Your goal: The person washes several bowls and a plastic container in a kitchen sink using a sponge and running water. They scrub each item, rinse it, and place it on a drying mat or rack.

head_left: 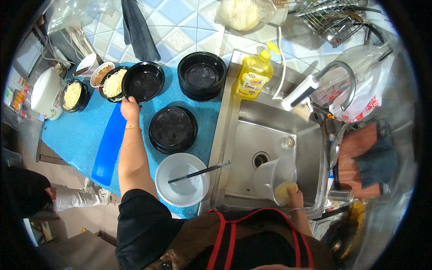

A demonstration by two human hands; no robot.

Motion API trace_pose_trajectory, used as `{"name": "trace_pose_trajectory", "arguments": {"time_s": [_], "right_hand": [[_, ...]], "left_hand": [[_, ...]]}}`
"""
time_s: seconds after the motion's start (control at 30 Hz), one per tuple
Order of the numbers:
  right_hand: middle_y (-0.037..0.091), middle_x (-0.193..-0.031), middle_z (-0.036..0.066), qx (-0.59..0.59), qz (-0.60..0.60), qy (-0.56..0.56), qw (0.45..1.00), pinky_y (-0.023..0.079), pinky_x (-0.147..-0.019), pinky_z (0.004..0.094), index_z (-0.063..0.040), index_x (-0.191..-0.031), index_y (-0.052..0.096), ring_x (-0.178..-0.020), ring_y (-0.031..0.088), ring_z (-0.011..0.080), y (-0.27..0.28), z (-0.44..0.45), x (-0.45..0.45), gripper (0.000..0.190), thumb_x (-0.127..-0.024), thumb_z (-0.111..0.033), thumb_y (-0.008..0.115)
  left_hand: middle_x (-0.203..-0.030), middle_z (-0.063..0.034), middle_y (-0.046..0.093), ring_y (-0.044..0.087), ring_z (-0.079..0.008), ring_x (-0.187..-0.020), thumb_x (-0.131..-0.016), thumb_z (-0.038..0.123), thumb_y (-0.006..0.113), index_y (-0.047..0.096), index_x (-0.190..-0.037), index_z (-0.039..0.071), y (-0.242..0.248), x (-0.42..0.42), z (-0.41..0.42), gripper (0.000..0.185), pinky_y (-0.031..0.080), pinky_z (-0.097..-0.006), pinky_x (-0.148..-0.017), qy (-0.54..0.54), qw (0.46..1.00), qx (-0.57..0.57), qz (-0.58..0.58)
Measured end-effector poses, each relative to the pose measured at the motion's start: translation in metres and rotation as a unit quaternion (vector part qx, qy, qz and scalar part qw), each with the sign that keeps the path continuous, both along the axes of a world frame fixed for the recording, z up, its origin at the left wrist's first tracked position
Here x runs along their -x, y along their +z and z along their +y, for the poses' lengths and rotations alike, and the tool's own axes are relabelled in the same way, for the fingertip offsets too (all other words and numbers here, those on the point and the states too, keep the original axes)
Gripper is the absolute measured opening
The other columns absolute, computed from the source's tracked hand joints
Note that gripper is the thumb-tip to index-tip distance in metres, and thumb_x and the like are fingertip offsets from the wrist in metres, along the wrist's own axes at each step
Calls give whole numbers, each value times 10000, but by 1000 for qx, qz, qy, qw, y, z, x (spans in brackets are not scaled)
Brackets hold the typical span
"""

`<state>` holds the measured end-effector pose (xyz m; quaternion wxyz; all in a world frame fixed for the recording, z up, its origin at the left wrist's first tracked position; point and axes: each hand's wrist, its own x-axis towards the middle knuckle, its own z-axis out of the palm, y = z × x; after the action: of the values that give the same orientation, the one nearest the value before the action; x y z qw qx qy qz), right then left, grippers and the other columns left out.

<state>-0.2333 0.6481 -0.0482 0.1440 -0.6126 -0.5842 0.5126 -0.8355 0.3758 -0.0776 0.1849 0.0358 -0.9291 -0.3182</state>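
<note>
My left hand (130,109) grips the near rim of a black plastic bowl (143,82), whose edge overlaps a black bowl of noodles (114,83). Over the steel sink my right hand (295,196) holds a tilted translucent plastic container (268,175); something pale yellow shows between my fingers and its rim. Stacked black bowls (201,75) and a pile of black lids or upturned bowls (172,129) stand on the blue mat (81,135). Nearer me is a white bowl (182,189) with dark chopsticks (199,172) across its rim, reaching over the sink's edge.
A yellow dish soap bottle (253,76) stands behind the sink (243,145), beside a faucet (303,91). At left are another noodle bowl (72,95), a bowl of brown food (102,73) and a white bucket (49,92). A person's legs (76,198) show at lower left.
</note>
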Motion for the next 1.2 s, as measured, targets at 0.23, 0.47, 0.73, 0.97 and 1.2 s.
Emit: {"name": "trace_pose_trajectory", "arguments": {"time_s": [0.23, 0.47, 0.73, 0.97, 1.2], "right_hand": [[566, -864, 93, 42, 90, -16, 995, 440, -630, 294, 37, -973, 521, -733, 544, 184, 7, 3, 25, 384, -691, -216, 587], [568, -844, 93, 15, 108, -21, 994, 440, -624, 290, 36, -967, 535, -721, 543, 176, 4, 10, 23, 365, -694, -201, 582], [578, -765, 95, -30, 141, -73, 987, 430, -551, 291, 40, -866, 551, -659, 551, 166, 36, 14, 43, 301, -697, -209, 556], [570, -853, 79, -6, 118, -53, 992, 434, -618, 270, 30, -951, 535, -710, 541, 155, 7, 12, 27, 351, -721, -230, 583], [565, -876, 58, 37, 169, -144, 974, 432, -649, 264, 15, -962, 536, -740, 535, 151, -4, 6, 2, 298, -729, -166, 575]], "left_hand": [[-621, -241, 545, 543, -376, -586, -785, 298, 417, 546, -666, -59, 96, -21, 57, 398, 430, -428, -569, -179, 976, -89, 91], [-709, -184, 594, 598, -274, -661, -813, 428, 390, 588, -760, -13, 96, -33, 135, 486, 460, -368, -578, -232, 964, 27, -125], [-804, -181, 572, 551, -331, -710, -719, 464, 556, 573, -698, 23, 160, -102, 124, 441, 435, -379, -592, -308, 945, 100, -39], [-1297, -172, 264, 296, -424, -1126, -661, 501, 598, 268, -1242, -20, 92, -60, 149, 848, 396, -515, -782, -213, 843, -293, -398], [-1010, -129, 524, 532, -330, -849, -700, 144, 509, 501, -1013, 23, 72, -56, 178, 336, 467, -515, -623, -116, 832, -334, -428]]}}
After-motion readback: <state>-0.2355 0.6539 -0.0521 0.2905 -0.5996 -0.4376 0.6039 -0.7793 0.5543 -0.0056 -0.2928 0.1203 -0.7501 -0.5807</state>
